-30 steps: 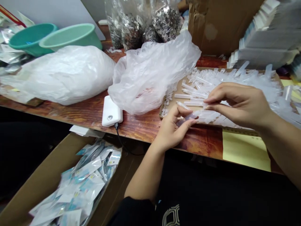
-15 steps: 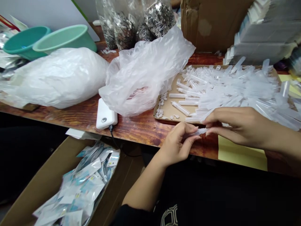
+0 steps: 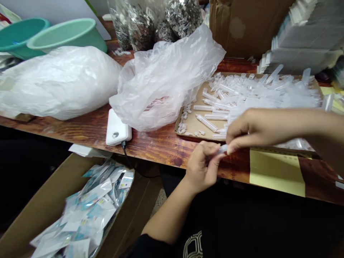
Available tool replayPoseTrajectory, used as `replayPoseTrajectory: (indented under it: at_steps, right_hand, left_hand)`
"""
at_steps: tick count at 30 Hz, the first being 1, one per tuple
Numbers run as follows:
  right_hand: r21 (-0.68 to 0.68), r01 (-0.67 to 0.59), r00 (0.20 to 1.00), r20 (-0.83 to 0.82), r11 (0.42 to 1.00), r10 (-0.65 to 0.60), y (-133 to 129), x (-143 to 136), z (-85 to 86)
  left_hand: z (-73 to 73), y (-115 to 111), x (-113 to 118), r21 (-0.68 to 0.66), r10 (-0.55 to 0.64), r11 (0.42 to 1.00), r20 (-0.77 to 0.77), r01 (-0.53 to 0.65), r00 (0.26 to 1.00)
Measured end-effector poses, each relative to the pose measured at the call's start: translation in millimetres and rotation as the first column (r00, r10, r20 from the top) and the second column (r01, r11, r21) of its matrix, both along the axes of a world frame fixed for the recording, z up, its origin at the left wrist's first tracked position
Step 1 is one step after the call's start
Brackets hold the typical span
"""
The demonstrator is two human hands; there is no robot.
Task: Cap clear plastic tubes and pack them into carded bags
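Between thumb and fingers my left hand [image 3: 202,165] pinches a small translucent plastic tube [image 3: 222,148], close to the table's front edge. My right hand [image 3: 245,130] is closed at the tube's other end, its fingertips touching it; what lies inside that pinch is too small to make out. Behind the hands, a shallow cardboard tray [image 3: 195,126] holds a heap of clear plastic tubes [image 3: 268,95], with small white plastic pieces [image 3: 183,126] along its left side.
Left of the tray lie crumpled plastic bags [image 3: 166,75] and a white power bank [image 3: 117,129] with a cable. A yellow sheet [image 3: 276,172] lies at the front edge. Green basins [image 3: 64,36] stand back left. Below is a box of packets [image 3: 94,208].
My right hand has moved slightly left and its wrist has risen, covering more of the tubes. The view has shifted a little. My left hand keeps its pinch on the tube.
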State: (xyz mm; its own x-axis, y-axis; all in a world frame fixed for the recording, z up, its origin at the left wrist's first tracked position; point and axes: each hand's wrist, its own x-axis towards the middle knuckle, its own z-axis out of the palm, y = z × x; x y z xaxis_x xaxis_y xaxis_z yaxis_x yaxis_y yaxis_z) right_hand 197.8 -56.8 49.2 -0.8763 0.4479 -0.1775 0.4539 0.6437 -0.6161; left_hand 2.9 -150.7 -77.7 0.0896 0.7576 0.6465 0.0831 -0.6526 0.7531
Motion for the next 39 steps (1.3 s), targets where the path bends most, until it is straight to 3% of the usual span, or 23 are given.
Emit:
replayPoseTrajectory:
  at_steps: [1, 3, 5, 7, 9, 11, 17, 22, 26, 29, 32, 37, 39]
  right_hand:
    - [0.002, -0.014, 1.0, 0.023, 1.0, 0.014, 13.1, -9.8, 5.1]
    - [0.185, 0.081, 0.997, -0.029, 0.979, -0.077, 35.5, -36.4, 6.5]
    - [0.382, 0.105, 0.994, -0.004, 0.918, -0.113, 48.8, -67.2, -5.4]
    - [0.464, -0.031, 0.989, 0.145, 0.885, -0.042, 52.6, -93.5, -25.6]
    - [0.474, -0.108, 0.976, 0.216, 0.874, 0.003, 50.9, -109.5, -45.5]
    - [0.478, -0.082, 0.98, 0.2, 0.874, -0.017, 48.8, -115.2, -58.7]
    - [0.416, 0.115, 0.956, 0.199, 0.902, -0.214, 56.0, -116.5, -60.7]
    - [0.382, 0.179, 0.967, 0.1, 0.907, -0.234, 47.6, -94.0, -40.4]
    - [0.219, 0.282, 0.945, -0.231, 0.934, -0.232, 15.2, -45.2, -14.2]
    - [0.244, 0.237, 0.917, -0.376, 0.94, -0.134, -17.9, -18.6, -2.3]
    - [0.302, 0.22, 0.916, -0.392, 0.928, -0.089, -50.3, -10.8, -2.5]
    - [0.443, 0.266, 0.895, -0.444, 0.856, -0.048, -82.6, -1.7, -13.9]
    - [0.389, 0.26, 0.896, -0.439, 0.884, -0.07, -86.3, 6.8, -16.2]
  left_hand:
    - [0.1, -1.6, 0.0, -0.007, 0.086, 0.996, 0.069, -0.086, 0.994]
    - [0.6, -5.7, -2.6, -0.088, 0.229, 0.972, 0.176, -0.216, 0.957]
    - [1.4, -10.1, -8.4, -0.208, 0.283, 0.949, 0.22, -0.238, 0.934]
    - [2.6, -13.9, -16.2, -0.31, 0.278, 0.93, 0.237, -0.199, 0.931]
    - [4.2, -16.0, -23.5, -0.385, 0.283, 0.906, 0.238, -0.177, 0.929]
    - [5.9, -16.4, -28.6, -0.429, 0.288, 0.887, 0.221, -0.172, 0.932]
    - [13.4, -11.6, -31.6, -0.437, 0.207, 0.891, 0.148, -0.123, 0.967]
    - [14.9, -11.5, -36.3, -0.497, 0.17, 0.867, 0.229, -0.035, 0.958]
    - [9.0, -12.8, -38.7, -0.458, 0.126, 0.888, 0.302, 0.028, 0.945]
    - [9.0, -14.3, -33.0, -0.424, -0.014, 0.886, 0.376, 0.185, 0.926]
    - [15.6, -17.4, -23.4, -0.391, -0.098, 0.886, 0.367, 0.249, 0.925]
    - [27.4, -23.1, -13.1, -0.297, -0.184, 0.928, 0.162, 0.225, 0.97]
    - [29.5, -24.3, -11.6, -0.275, -0.226, 0.931, 0.085, 0.241, 0.97]
